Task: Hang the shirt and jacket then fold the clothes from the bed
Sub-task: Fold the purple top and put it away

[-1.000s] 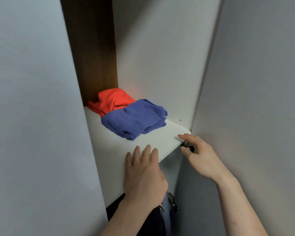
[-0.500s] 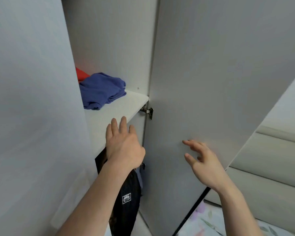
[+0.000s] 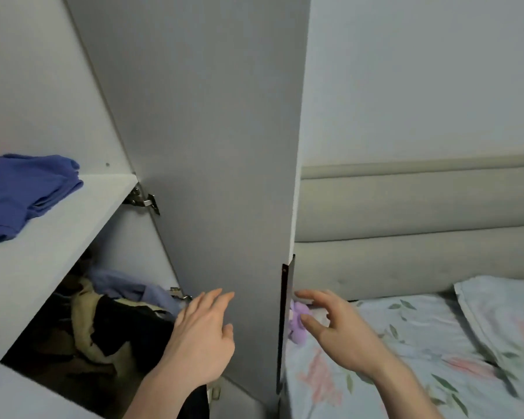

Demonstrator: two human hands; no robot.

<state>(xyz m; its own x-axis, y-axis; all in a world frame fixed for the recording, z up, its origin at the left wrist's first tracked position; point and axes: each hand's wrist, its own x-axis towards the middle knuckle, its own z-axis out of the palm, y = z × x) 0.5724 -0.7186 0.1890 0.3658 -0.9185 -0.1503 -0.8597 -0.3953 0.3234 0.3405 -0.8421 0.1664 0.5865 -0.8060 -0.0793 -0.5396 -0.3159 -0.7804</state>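
Note:
A folded blue garment (image 3: 25, 192) lies on the white wardrobe shelf (image 3: 73, 225) at the left. Below the shelf hang dark, cream and light-blue clothes (image 3: 118, 316). The grey wardrobe door (image 3: 212, 146) stands open in the middle of the view. My left hand (image 3: 200, 340) is empty, fingers apart, against the door's inner face near its lower part. My right hand (image 3: 336, 331) is empty and spread beside the door's dark edge handle (image 3: 283, 322), on the bed side. The bed (image 3: 406, 343) with a floral sheet lies to the right.
A padded beige headboard (image 3: 406, 225) runs behind the bed, with a pillow (image 3: 502, 313) at the right. A purple soft item (image 3: 298, 323) sits on the sheet by the door edge. Metal hinges (image 3: 142, 199) join door and cabinet.
The view has swung right and down, bringing the bed into sight. Both hands have dropped from the shelf to either side of the door's lower edge. The red garment is out of sight.

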